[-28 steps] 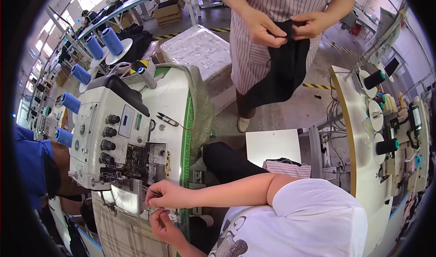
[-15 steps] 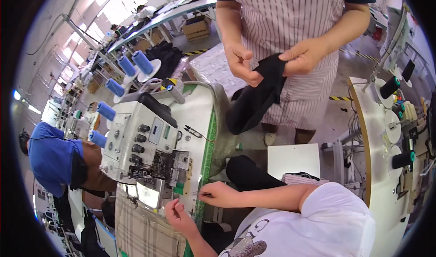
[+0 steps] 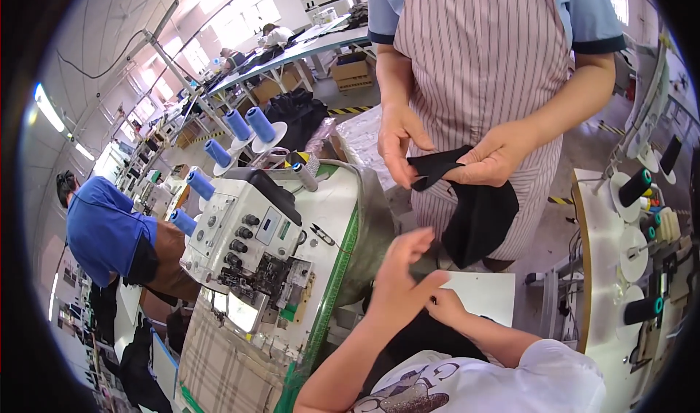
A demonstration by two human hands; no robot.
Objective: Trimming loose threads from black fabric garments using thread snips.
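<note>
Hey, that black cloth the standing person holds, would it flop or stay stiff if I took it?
Probably floppy: the black cloth sags in a loose fold below the co-worker's hand. Likely light, since fingertips alone seem to pinch it up. It looks like soft fabric, so hardly apt to roll or break.

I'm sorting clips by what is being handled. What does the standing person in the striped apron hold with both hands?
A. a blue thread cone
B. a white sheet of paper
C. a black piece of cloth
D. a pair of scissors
C: in front of the striped apron, one hand of the standing person and the other hand pinch a black piece of cloth that hangs down between them.
</note>
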